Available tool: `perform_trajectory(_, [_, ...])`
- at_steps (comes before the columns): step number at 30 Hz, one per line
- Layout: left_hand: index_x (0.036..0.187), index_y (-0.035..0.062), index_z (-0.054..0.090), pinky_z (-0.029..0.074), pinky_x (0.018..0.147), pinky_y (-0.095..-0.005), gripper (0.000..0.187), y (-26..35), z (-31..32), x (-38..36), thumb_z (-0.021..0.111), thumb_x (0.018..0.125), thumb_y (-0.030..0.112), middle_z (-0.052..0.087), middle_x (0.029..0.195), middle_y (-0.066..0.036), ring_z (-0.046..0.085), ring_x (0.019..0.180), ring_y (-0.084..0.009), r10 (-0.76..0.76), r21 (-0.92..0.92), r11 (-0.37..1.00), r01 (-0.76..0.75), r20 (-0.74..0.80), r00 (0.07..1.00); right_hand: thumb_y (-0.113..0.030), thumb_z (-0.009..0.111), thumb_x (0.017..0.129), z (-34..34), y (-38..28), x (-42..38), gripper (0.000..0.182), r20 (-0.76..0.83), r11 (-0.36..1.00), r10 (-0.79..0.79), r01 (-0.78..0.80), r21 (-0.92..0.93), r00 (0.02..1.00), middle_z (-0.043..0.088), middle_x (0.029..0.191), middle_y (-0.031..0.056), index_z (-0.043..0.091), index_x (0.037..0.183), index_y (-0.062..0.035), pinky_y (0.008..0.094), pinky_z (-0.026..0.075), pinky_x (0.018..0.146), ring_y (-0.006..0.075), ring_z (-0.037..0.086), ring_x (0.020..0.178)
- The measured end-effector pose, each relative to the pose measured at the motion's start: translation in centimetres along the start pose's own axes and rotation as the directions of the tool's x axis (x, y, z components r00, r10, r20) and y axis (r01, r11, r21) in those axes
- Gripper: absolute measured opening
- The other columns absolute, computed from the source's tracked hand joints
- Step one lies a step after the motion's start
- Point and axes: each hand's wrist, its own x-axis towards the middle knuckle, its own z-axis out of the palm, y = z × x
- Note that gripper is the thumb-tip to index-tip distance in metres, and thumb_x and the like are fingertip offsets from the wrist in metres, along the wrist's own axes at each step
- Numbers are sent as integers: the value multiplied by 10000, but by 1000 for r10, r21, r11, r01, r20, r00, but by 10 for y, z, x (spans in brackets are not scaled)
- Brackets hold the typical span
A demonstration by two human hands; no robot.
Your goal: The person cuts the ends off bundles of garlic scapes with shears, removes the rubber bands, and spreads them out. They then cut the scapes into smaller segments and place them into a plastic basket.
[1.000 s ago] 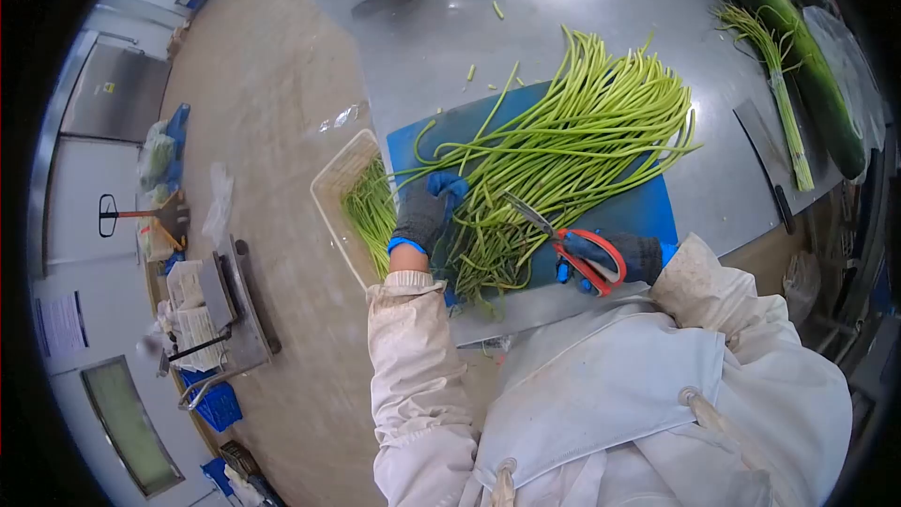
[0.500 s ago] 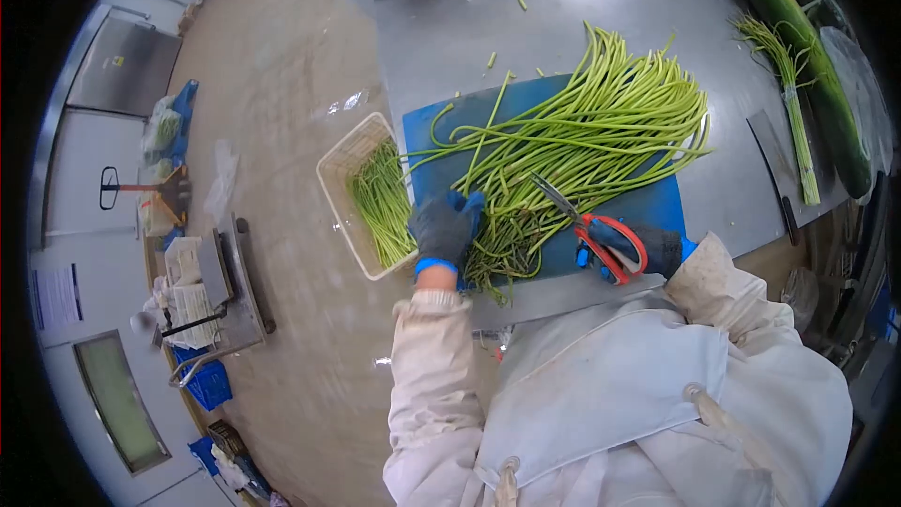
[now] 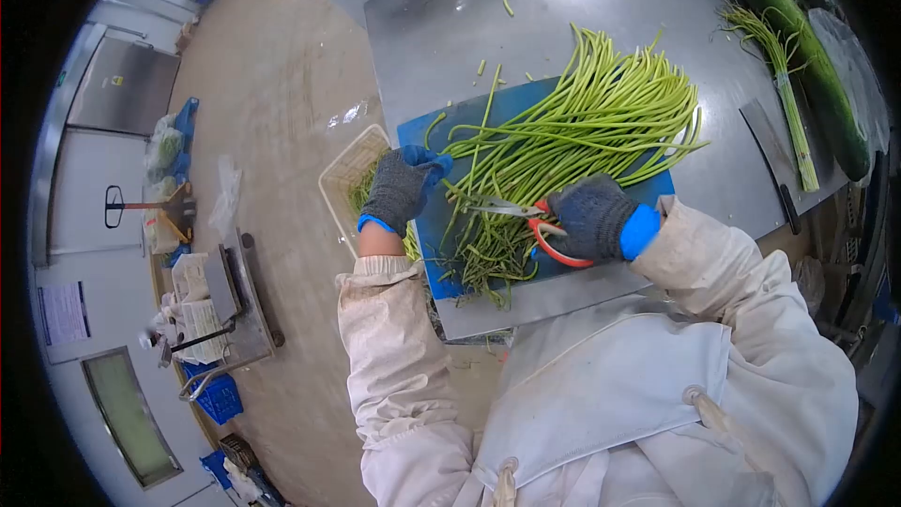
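My right hand [image 3: 593, 216], in a dark grey glove with a blue cuff, grips red-handled scissors [image 3: 561, 246]. Their blades [image 3: 502, 207] point left, slightly apart, over the withered ends [image 3: 493, 268] of a large heap of garlic scapes [image 3: 601, 113]. The heap lies across a blue cutting board [image 3: 436, 225]. Over the board's left edge is my left hand [image 3: 399, 190], gloved in grey with blue fingertips. Its fingers are curled together; what they pinch is hidden. Below that hand, the cream plastic basket [image 3: 330, 178] of cut green stems is partly covered.
On the steel table [image 3: 450, 38], a knife [image 3: 771, 160], a tied bundle of scapes [image 3: 793, 117] and a long green gourd [image 3: 807, 56] lie to the right. Short cut pieces are scattered behind the board. A trolley [image 3: 249, 310] stands on the floor at left.
My left hand has moved up and left, now covering part of the basket. My right hand has brought the scissors left over the scapes, and the blades have swung to point left.
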Motion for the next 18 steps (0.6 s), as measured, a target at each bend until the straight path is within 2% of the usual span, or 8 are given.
perform_trajectory(1, [819,-19,647,440,585,-315,328,-2,1,2,682,755,301,632,683,-115,555,610,-173,44,31,999,-43,-8,999,-426,516,775,-2,-1,6,404,40,992,36,-31,-126,999,643,746,144,649,862,-54,440,462,608,308,633,699])
perform_trajectory(5, [834,-8,655,441,589,-312,301,-12,7,7,669,765,285,640,696,-115,551,607,-168,-74,-106,991,78,43,996,-423,523,761,-10,-5,21,385,64,972,66,-50,-228,996,650,761,138,672,808,-71,443,456,601,287,639,728])
perform_trajectory(9, [836,-12,657,439,588,-297,281,-17,10,7,671,762,258,639,695,-113,544,605,-145,-85,-145,985,93,63,994,-428,508,775,-19,-15,28,397,77,973,47,-28,-228,996,651,767,138,674,802,-69,443,456,600,285,640,735])
perform_trajectory(11, [835,-13,657,438,586,-292,275,-22,12,8,672,760,251,637,687,-110,539,600,-137,-55,-113,992,60,54,997,-423,510,783,-12,-16,37,381,1,983,4,-3,-186,1000,619,677,148,643,731,-71,443,451,564,315,619,650])
perform_trajectory(14, [855,11,658,446,601,-310,267,-34,19,13,651,769,263,642,707,-121,567,611,-183,-73,-165,983,85,78,994,-466,454,811,-13,-16,37,444,5,996,-37,38,-85,999,640,742,144,668,783,-78,451,469,606,308,631,720])
perform_trajectory(16, [855,44,664,458,626,-344,249,-41,18,19,644,759,273,643,755,-127,595,673,-253,201,176,964,-198,-2,980,-469,453,813,-9,-15,31,443,28,996,-31,33,-81,999,638,738,144,667,778,-83,450,472,612,312,629,721])
perform_trajectory(17, [855,44,664,458,626,-344,249,-37,17,23,644,759,273,643,755,-127,595,673,-253,200,173,965,-196,-2,980,-473,452,814,-6,-13,27,441,50,996,-27,30,-80,998,635,734,145,665,773,-88,449,474,618,316,626,722])
perform_trajectory(18, [863,56,662,459,661,-362,240,-27,14,25,640,758,271,639,796,-132,592,729,-285,70,145,987,-66,-25,997,-473,452,814,-3,-11,22,441,53,996,-28,32,-83,998,635,734,145,665,773,-88,449,474,618,316,626,722])
